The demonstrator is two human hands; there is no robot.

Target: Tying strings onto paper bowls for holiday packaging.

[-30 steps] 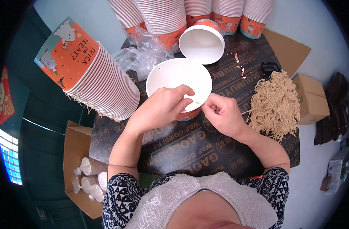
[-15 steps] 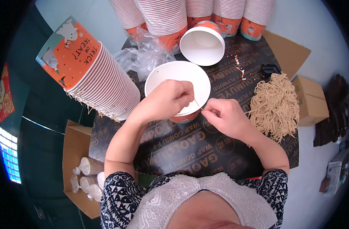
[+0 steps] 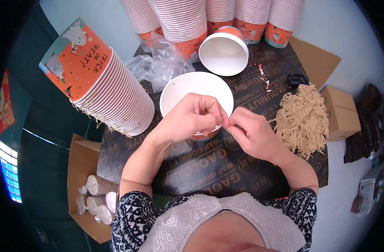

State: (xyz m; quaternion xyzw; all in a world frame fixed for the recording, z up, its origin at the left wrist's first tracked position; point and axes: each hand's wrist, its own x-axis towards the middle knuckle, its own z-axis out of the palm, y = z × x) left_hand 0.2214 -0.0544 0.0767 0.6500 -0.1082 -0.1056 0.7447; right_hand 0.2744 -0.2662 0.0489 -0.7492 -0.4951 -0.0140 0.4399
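A white-lined paper bucket (image 3: 181,88) with an orange outside stands upright in front of me, a small dark hole in its inner wall near the left rim. Over its near rim, my left hand (image 3: 196,115) is closed in a pinch. My right hand (image 3: 251,131) pinches just outside the rim, and the fingertips of both hands meet. The thin beige cord seen between them a moment earlier is now hidden by the fingers. To the right of my right hand lies a loose heap of beige cord (image 3: 303,119).
A tall leaning stack of nested buckets (image 3: 116,92) with cords hanging from it is at left. Behind are an overturned bucket (image 3: 223,54), crumpled clear plastic (image 3: 160,63), more bucket stacks (image 3: 179,21) and scattered small beads (image 3: 264,77). A cardboard box (image 3: 80,168) with wrapped cups stands lower left.
My left hand has moved slightly right and nearer to me, its fingertips joining those of my right hand. The short span of cord between them is no longer visible.
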